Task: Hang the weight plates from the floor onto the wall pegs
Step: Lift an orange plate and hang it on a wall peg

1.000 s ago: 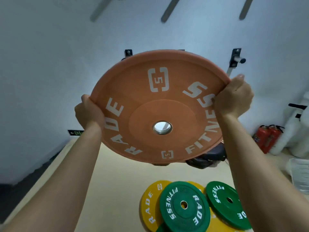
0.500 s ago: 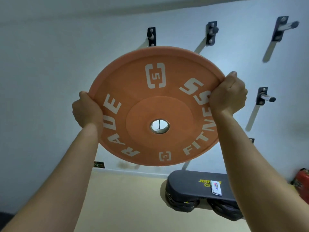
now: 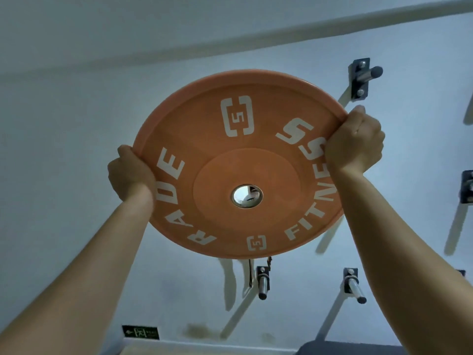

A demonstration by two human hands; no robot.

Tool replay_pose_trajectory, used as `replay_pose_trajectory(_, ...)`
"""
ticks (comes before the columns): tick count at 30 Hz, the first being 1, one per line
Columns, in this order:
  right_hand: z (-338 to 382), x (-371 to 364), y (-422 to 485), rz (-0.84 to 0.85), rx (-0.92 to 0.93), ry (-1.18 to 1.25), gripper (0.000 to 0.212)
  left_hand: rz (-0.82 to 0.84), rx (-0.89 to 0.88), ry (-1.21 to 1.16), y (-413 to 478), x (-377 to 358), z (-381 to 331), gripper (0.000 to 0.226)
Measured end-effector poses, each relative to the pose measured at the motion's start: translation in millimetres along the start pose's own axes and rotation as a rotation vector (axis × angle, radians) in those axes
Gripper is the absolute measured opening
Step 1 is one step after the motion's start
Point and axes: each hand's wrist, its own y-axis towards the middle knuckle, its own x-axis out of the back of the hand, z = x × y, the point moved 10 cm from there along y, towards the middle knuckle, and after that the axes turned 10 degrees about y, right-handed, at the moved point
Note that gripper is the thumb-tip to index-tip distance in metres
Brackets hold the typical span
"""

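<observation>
I hold a large orange weight plate (image 3: 230, 160) with white "RADE FITNESS" lettering up in front of the wall, its face tilted toward me. My left hand (image 3: 130, 172) grips its left rim and my right hand (image 3: 354, 142) grips its upper right rim. Its steel centre hole (image 3: 247, 196) shows a bit of wall and something pale behind it. A wall peg (image 3: 363, 75) sticks out just above my right hand. Two lower pegs, one (image 3: 263, 283) below the plate and another (image 3: 354, 285) to its right, are bare.
More peg brackets (image 3: 467, 187) sit at the right edge of the pale wall. A green exit sign (image 3: 140, 332) is low on the wall. The top of a dark bench (image 3: 345, 349) shows at the bottom right.
The plate has risen higher up the wall and the view has tilted upward. The floor plates and most of the bench have dropped out of sight. Both hands keep their grip.
</observation>
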Motion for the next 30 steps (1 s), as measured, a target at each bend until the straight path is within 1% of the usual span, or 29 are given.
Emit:
replay_pose_trajectory(4,-14,-87,20,-0.011,0.012,0.013,0.048,0.025,0.009,-0.064,82,-69,5,0.043)
replay_pose_trajectory(12,-63,-251,63,-0.087,0.008,0.037,0.046,0.11,-0.09,-0.132,232,-234,4,0.046)
replay_pose_trajectory(16,-73,-316,105,-0.161,0.016,0.028,0.045,0.138,-0.156,-0.11,292,-312,-31,0.048)
replay_pose_trajectory(22,-66,-381,176,-0.201,0.039,0.016,0.043,0.127,-0.209,-0.142,347,-402,-89,0.05)
replay_pose_trajectory(26,-62,-412,230,-0.217,0.097,0.047,0.04,0.094,-0.24,-0.171,367,-446,-121,0.049)
replay_pose_trajectory(30,-66,-440,269,-0.203,0.098,0.025,0.037,0.078,-0.261,-0.161,378,-483,-138,0.049)
